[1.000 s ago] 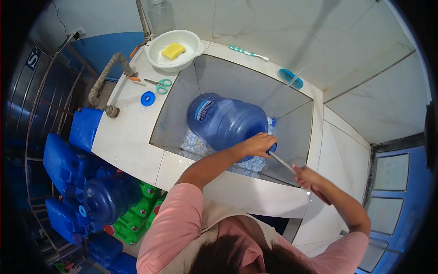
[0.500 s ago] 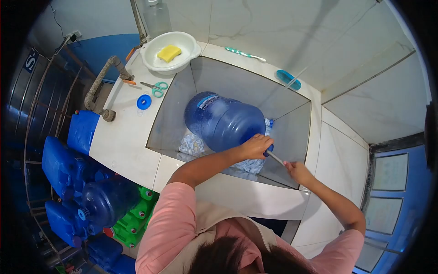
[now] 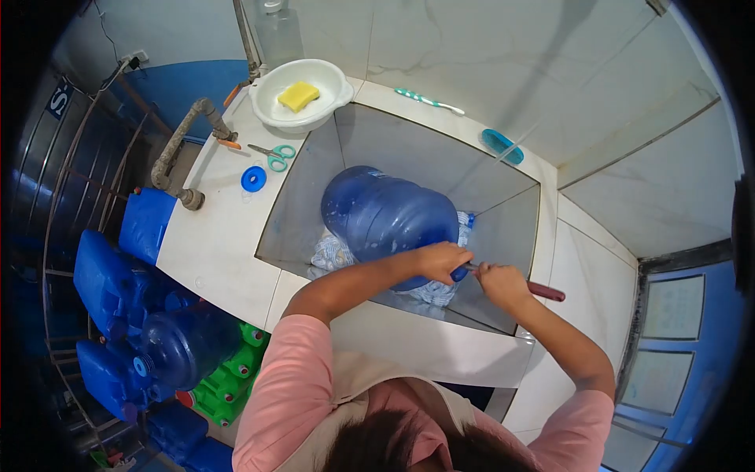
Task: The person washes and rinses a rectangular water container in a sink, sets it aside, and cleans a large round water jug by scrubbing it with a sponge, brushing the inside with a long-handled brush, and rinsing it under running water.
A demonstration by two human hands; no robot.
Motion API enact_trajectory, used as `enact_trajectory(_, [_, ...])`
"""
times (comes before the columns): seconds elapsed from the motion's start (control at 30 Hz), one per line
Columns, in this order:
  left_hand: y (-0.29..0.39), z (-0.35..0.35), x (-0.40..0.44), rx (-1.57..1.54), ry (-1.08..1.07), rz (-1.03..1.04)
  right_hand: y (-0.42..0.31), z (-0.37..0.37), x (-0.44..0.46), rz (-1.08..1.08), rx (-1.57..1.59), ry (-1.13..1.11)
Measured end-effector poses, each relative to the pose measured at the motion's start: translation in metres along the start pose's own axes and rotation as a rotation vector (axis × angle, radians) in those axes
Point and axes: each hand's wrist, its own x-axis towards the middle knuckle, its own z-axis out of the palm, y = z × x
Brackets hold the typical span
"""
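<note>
Left hand [image 3: 442,258] clasps jug [image 3: 385,216]; right [image 3: 503,285] seemingly clenches tool [image 3: 548,292].

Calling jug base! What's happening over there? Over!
Left hand on neck of blue jug; right hand gripping red-handled tool. Jug on its side in the basin, on patterned cloth. Bowl and scissors outside the basin, out of the way.

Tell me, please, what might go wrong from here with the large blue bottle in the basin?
The blue bottle lies on its side over a patterned cloth, so it could roll if the left hand loosens at its neck.

The right hand grips the tool ahead of most of its red handle, close to the left hand, so a slip might knock the fingers.
</note>
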Motion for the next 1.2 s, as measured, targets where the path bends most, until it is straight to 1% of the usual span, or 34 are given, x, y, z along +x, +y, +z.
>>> enact_trajectory(0.03, [-0.001, -0.010, 0.007, -0.084, -0.091, -0.029, -0.006, -0.015, -0.004, -0.028, -0.227, 0.022])
enact_trajectory(0.07, [-0.002, -0.020, 0.011, -0.167, -0.187, -0.057, -0.008, -0.025, -0.013, -0.024, -0.224, 0.021])
enact_trajectory(0.13, [-0.006, -0.023, 0.015, -0.176, -0.190, -0.087, -0.002, -0.045, -0.026, 0.169, 0.040, -0.019])
enact_trajectory(0.2, [-0.012, -0.011, 0.011, -0.153, 0.036, 0.016, 0.026, -0.042, -0.049, 0.440, 0.533, -0.294])
enact_trajectory(0.27, [-0.007, -0.006, 0.006, -0.139, 0.012, 0.040, 0.030, -0.045, -0.093, 0.698, 0.855, -0.511])
enact_trajectory(0.3, [-0.006, -0.005, 0.003, -0.126, -0.011, 0.055, 0.036, -0.038, -0.104, 0.703, 0.856, -0.511])
enact_trajectory(0.33, [-0.006, -0.004, 0.003, -0.134, -0.016, 0.057, 0.041, -0.029, -0.115, 0.518, 0.624, -0.306])
enact_trajectory(0.37, [-0.008, -0.003, 0.004, -0.146, -0.068, 0.060, 0.049, -0.023, -0.125, 0.332, 0.391, -0.105])
enact_trajectory(0.4, [-0.010, -0.005, 0.007, -0.151, -0.115, 0.067, 0.067, -0.024, -0.128, 0.192, -0.201, 0.070])
enact_trajectory(0.43, [-0.007, -0.014, 0.011, -0.153, -0.114, 0.073, 0.077, -0.044, -0.128, 0.132, -0.260, 0.183])
enact_trajectory(0.47, [-0.004, -0.021, 0.013, -0.161, -0.208, 0.030, 0.083, -0.061, -0.130, 0.072, -0.314, 0.294])
enact_trajectory(0.5, [-0.002, -0.022, 0.012, -0.167, -0.307, -0.014, 0.091, -0.058, -0.133, 0.078, -0.308, 0.292])
enact_trajectory(0.53, [-0.006, -0.016, 0.010, -0.165, -0.316, -0.011, 0.100, -0.052, -0.135, 0.126, -0.263, 0.224])
enact_trajectory(0.57, [-0.012, -0.010, 0.008, -0.158, -0.122, 0.040, 0.104, -0.046, -0.136, 0.171, -0.220, 0.157])
enact_trajectory(0.6, [-0.018, -0.007, 0.007, -0.148, 0.075, 0.090, 0.102, -0.039, -0.137, 0.174, -0.216, 0.162])
enact_trajectory(0.63, [-0.015, -0.010, 0.009, -0.163, 0.060, 0.046, 0.097, -0.031, -0.142, 0.321, 0.165, 0.034])
enact_trajectory(0.67, [-0.011, -0.011, 0.010, -0.167, 0.058, 0.051, 0.090, -0.024, -0.149, 0.466, 0.549, -0.100])
enact_trajectory(0.73, [-0.009, -0.013, 0.011, -0.163, -0.017, 0.028, 0.059, -0.028, -0.160, 0.776, 0.955, -0.394])
enact_trajectory(0.77, [-0.008, -0.015, 0.011, -0.164, -0.020, 0.032, 0.059, -0.011, -0.166, 0.777, 0.980, -0.407])
enact_trajectory(0.8, [-0.007, -0.017, 0.011, -0.167, -0.053, 0.029, 0.063, -0.004, -0.169, 0.778, 0.981, -0.407])
enact_trajectory(0.87, [-0.008, -0.023, 0.008, -0.173, -0.098, 0.026, 0.074, 0.006, -0.178, 0.301, 0.179, 0.130])
enact_trajectory(0.9, [-0.010, -0.025, 0.011, -0.186, -0.152, 0.030, 0.080, -0.020, -0.173, 0.235, -0.286, 0.159])
enact_trajectory(0.93, [-0.011, -0.026, 0.014, -0.203, -0.200, 0.033, 0.088, -0.045, -0.165, 0.145, -0.378, 0.293])
enact_trajectory(0.97, [-0.008, -0.030, 0.013, -0.218, -0.204, 0.004, 0.094, -0.063, -0.159, 0.057, -0.388, 0.356])
enact_trajectory(1.0, [-0.008, -0.027, 0.011, -0.215, -0.209, 0.000, 0.096, -0.063, -0.153, 0.058, -0.381, 0.359])
enact_trajectory(1.07, [-0.010, -0.023, 0.010, -0.152, 0.026, 0.072, 0.093, -0.060, -0.144, 0.033, -0.298, 0.297])
enact_trajectory(1.1, [-0.008, -0.025, 0.011, -0.148, 0.018, 0.081, 0.090, -0.072, -0.143, 0.041, -0.181, 0.190])
enact_trajectory(1.13, [-0.006, -0.026, 0.011, -0.137, -0.011, 0.053, 0.090, -0.069, -0.140, 0.056, -0.177, 0.190])
enact_trajectory(1.2, [-0.003, -0.023, 0.011, -0.129, -0.058, 0.035, 0.091, -0.056, -0.136, 0.024, 0.062, 0.083])
